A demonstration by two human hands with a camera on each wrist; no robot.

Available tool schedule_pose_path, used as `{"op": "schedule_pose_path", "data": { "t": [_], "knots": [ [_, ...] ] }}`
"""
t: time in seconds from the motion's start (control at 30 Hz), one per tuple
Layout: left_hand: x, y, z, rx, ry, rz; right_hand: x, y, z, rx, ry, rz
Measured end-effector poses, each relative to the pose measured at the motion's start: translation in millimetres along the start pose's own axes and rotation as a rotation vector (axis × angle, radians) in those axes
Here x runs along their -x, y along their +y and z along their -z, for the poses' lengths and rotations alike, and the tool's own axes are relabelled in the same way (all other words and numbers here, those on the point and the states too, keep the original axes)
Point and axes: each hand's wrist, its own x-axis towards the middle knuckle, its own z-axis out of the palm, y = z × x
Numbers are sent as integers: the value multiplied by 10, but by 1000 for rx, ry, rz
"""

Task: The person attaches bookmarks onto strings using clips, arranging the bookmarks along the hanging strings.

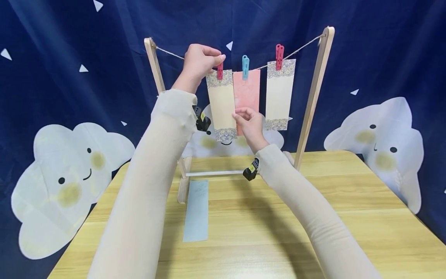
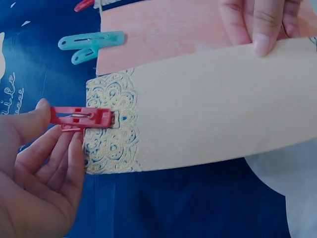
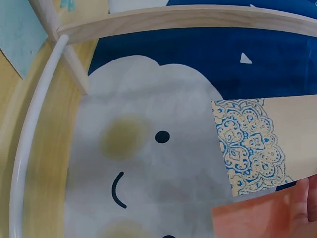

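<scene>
My left hand pinches the red clothespin between thumb and fingers, at the top of a cream card with lacy patterned ends. In the left wrist view the clothespin's tip lies over the card's patterned end. My right hand pinches the same card's right edge, lower down, between thumb and fingers. Behind that hand, a pink card hangs from a blue clothespin. Farther right, another patterned cream card hangs from a second red clothespin. In the right wrist view only fingers show.
A twine line runs between the posts of a wooden frame, with a white bar low across it. A pale blue card lies on the wooden table. Behind hangs a dark blue cloud-printed curtain.
</scene>
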Motion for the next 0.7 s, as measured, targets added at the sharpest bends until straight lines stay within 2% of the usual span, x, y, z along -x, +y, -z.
{"op": "schedule_pose_path", "data": {
  "t": [0.17, 0.27, 0.37, 0.53, 0.7],
  "knots": [
    [0, -41, 33, -17, -43, -15, 9, 21, 14, 2, -13, -27],
    [4, -55, 65, -19, -28, -49, 4, 25, 13, 4, -13, -20],
    [23, -78, 109, 7, 4, -109, -7, 31, 12, -3, -14, -12],
    [95, -177, 234, 25, 15, -202, 12, 42, 1, -24, -34, -35],
    [231, -343, 387, -2, -8, -234, 43, 67, 1, -49, -52, -71]
  ]
}}
